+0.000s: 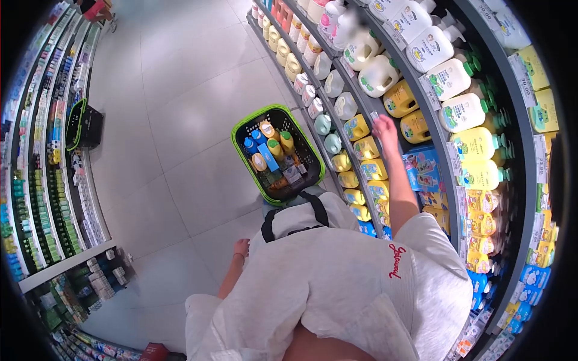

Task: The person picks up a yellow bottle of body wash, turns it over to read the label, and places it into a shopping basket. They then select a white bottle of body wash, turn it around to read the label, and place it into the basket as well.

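Observation:
My right hand (386,129) reaches to the shelf on the right, its fingers bent together at a small white price tag (374,115) on the shelf edge. Whether they grip the tag or only touch it, I cannot make out. Just beyond the hand stand yellow jugs (400,99) and a white jug (379,76). My left hand (241,246) hangs low at my side, fingers curled with nothing visible in them. In front of my body is a black shopping basket with a green rim (235,133), holding several bottles and a blue box (268,157).
Shelves of bottles run along my right, with pump bottles (472,143) on an upper level and a blue box display (422,170) lower down. Another green-rimmed basket (90,126) is by the left shelves (45,198). A person (94,10) is far up the tiled aisle (180,120).

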### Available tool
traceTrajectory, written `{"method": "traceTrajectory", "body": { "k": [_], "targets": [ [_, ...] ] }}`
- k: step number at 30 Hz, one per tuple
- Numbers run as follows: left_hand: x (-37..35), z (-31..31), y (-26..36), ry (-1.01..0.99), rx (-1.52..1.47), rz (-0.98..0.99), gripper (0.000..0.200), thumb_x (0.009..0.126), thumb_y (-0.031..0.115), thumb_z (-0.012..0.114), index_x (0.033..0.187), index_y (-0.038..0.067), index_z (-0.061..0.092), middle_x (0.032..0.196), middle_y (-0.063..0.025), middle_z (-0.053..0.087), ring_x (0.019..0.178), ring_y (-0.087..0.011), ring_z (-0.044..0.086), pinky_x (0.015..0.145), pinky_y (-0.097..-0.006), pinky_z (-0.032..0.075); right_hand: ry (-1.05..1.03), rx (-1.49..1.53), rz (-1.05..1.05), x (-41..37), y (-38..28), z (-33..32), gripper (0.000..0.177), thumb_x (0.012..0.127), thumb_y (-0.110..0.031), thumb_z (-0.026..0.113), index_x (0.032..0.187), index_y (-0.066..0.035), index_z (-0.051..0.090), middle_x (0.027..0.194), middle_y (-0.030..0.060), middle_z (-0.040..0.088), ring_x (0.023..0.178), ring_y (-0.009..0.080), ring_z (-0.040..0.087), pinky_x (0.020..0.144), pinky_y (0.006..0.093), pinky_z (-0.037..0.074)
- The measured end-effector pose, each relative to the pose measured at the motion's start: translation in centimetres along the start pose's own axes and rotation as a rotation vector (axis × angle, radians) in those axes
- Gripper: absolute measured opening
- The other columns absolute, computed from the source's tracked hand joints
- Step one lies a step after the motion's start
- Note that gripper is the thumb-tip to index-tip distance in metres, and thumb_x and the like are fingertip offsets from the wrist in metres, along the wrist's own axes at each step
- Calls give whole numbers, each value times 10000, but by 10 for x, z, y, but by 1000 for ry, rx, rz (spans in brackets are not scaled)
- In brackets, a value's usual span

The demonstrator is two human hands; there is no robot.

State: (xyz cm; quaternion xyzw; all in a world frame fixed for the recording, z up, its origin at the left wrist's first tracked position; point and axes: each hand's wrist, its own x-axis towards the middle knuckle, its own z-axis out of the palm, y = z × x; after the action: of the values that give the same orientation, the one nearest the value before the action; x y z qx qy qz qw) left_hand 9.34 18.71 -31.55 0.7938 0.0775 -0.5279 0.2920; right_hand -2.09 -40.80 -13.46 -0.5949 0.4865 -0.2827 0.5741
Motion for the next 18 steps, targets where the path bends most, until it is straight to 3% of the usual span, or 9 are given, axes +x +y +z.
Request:
{"method": "traceTrajectory", "body": {
  "k": [4,6,9,12,16,18],
  "targets": [
    [27,12,42,7,47,117,351,842,272,473,1115,71,565,919,-120,644,685,-207,592,624,-342,510,92,82,-101,63,-33,-11,493,876,-232,544,1302,-47,379,1242,121,489,1137,202,480,922,336,427],
    [35,21,72,27,-329,-44,359,871,276,438,1136,60,547,928,-130,644,755,-221,626,667,-341,519,132,61,-75,89,-41,-13,519,865,-193,541,1321,-39,346,1270,127,461,1178,207,443,963,331,375],
    [32,33,112,45,-369,36,371,929,295,388,1215,83,493,996,-139,631,852,-281,631,708,-405,522,271,-54,-197,138,-15,-12,538,842,-149,551,1317,-24,330,1268,123,456,1180,212,432,976,307,336],
    [6,52,133,102,-548,73,343,911,275,421,1151,58,533,944,-137,649,799,-222,638,693,-348,520,188,-13,-280,154,-13,-5,560,810,-82,568,1306,-13,318,1267,116,450,1172,201,430,975,286,319],
    [1,87,80,100,-326,-28,336,902,289,461,1101,48,586,920,-132,662,807,-225,638,711,-353,509,247,219,-151,158,-22,0,465,790,-36,624,1216,-7,438,1211,85,503,1117,161,463,948,283,342],
    [3,104,33,178,84,218,347,887,315,487,1033,39,638,908,-141,669,832,-240,638,735,-351,492,243,227,-172,170,-13,-5,438,792,-51,633,1194,-5,467,1187,79,524,1093,156,480,936,280,352]
  ]
}}
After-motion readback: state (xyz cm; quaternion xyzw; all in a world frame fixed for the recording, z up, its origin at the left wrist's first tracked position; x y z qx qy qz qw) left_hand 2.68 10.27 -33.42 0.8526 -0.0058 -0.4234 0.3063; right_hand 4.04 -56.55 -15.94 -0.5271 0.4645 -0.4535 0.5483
